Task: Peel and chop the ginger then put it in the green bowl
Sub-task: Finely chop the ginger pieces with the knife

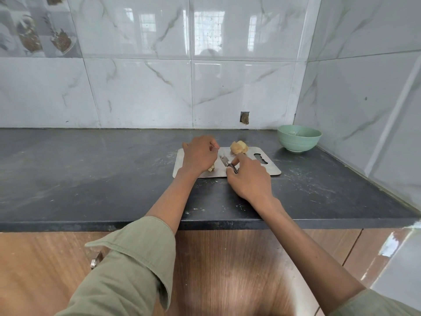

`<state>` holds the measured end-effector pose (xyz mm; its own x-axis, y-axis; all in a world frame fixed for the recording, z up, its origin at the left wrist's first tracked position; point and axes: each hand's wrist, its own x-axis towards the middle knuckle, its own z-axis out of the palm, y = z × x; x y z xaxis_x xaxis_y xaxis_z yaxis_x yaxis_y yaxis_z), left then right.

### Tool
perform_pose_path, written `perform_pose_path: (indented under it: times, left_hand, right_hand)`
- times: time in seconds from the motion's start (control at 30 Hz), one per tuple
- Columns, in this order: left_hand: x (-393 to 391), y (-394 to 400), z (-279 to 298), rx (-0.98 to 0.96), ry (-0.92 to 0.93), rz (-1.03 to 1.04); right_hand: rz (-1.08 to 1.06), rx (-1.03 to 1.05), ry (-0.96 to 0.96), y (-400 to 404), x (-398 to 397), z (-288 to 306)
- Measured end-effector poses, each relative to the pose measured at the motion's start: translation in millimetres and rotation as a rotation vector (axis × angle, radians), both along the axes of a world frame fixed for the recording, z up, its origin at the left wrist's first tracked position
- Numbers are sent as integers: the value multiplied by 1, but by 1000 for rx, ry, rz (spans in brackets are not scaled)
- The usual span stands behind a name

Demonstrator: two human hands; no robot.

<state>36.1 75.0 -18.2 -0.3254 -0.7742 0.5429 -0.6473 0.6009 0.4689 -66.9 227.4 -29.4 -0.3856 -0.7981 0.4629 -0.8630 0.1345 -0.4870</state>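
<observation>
Steel cutting board (271,168) lies on dark countertop (91,174), toward its right back corner. R hand (249,179) over board's front edge, fingers curled round knife (227,164) handle, index finger stretched fwd along the top; blade lies low across board's middle, pointing back-left. L hand (199,156) on board's left part, knuckles up, fingers curled under; what it holds is hidden, prob. a ginger bit, can't tell for sure. Small pale cut ginger pieces (211,169) sit on board just by L wrist, near front edge. Peeled ginger chunk (238,147) rests at board's back edge, apart from both hands. Green bowl (298,137) stands in countertop's back right corner, near the wall tiles, well apart from board. Olive sleeves rolled up on both arms.
</observation>
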Motion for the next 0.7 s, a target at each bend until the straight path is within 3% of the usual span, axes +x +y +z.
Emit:
perform_pose_path:
  times: [0.17,0.33,0.53,0.7]
  left_hand:
    - [3,-1,3,81,155,22]
    - [-1,-5,-3,-7,40,24]
    - [-3,-2,-3,-20,95,-32]
    - [-8,-4,-15,-27,-119,0]
  right_hand:
    - [30,-34,-48,2,0,0]
    - [13,-14,-39,1,-2,-2]
    - [32,-82,-71,1,-3,-2]
    - [66,-110,-113,-2,-4,-3]
